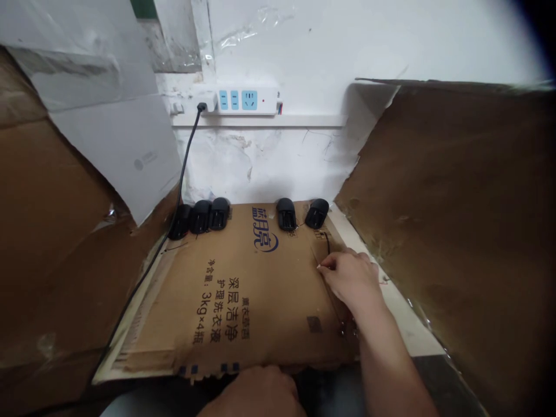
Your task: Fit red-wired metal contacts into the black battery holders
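My right hand (351, 275) is over the right side of a flattened brown cardboard sheet (286, 301), thumb and forefinger pinched together. A tiny pale tip shows at the pinch, too small to name. Close to these fingers a thin black wire (328, 242) lies on the cardboard. My left hand (263, 391) rests low at the near edge of the sheet, its knuckles showing and its fingers hidden. Along the back stand several black computer mice with open recesses, among them a mouse (286, 214) near the middle and another mouse (317, 214) at the right.
Cardboard walls rise at the left (56, 231) and right (452, 220). A white power strip (247, 100) is fixed to the back wall, with a black cable (186, 156) running down the left side. Small shiny bits (343, 329) lie beside my right wrist.
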The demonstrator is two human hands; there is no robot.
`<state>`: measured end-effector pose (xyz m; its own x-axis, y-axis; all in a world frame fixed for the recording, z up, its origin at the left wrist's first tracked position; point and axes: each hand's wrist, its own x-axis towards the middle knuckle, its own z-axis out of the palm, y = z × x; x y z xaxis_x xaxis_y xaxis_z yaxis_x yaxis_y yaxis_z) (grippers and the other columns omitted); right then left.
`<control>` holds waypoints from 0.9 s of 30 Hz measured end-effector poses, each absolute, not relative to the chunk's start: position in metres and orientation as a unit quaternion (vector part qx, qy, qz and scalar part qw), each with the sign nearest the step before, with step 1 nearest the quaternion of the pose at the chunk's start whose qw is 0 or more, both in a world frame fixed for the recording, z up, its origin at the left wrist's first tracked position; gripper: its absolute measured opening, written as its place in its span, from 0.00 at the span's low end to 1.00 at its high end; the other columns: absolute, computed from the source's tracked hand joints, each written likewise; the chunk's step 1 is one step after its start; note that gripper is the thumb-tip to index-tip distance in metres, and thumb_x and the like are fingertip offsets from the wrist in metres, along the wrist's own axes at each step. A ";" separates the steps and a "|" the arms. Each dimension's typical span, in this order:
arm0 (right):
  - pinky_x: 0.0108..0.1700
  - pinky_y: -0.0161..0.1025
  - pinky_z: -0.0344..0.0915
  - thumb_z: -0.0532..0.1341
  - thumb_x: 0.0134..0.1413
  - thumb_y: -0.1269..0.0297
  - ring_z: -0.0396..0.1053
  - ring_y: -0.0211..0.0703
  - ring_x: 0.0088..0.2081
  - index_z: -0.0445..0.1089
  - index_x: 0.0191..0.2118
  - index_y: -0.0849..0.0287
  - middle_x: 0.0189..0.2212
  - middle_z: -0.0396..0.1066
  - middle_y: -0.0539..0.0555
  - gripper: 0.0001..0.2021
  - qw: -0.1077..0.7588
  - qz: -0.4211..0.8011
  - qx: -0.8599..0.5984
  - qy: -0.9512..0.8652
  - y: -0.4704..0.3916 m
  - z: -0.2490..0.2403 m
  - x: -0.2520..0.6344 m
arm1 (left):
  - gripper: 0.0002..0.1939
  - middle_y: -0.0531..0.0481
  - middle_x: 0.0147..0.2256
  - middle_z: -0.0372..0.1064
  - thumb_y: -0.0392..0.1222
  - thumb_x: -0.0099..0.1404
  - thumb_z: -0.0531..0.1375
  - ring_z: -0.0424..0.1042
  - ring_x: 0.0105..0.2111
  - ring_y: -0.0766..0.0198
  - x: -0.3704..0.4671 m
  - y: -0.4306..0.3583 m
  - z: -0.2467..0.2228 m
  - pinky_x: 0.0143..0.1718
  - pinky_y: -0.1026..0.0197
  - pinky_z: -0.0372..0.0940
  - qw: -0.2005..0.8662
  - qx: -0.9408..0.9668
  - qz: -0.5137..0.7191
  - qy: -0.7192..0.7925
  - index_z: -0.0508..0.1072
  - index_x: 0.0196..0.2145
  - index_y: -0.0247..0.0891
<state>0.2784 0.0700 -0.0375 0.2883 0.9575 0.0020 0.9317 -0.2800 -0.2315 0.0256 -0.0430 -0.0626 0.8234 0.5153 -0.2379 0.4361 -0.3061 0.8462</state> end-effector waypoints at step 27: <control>0.62 0.55 0.63 0.65 0.65 0.57 0.66 0.64 0.61 0.74 0.58 0.65 0.57 0.73 0.70 0.22 0.372 0.220 -0.667 -0.607 0.162 -0.009 0.204 | 0.17 0.53 0.24 0.76 0.48 0.57 0.75 0.73 0.21 0.64 -0.009 0.035 -0.014 0.21 0.65 0.66 0.537 0.455 0.500 0.505 0.80 0.41 0.37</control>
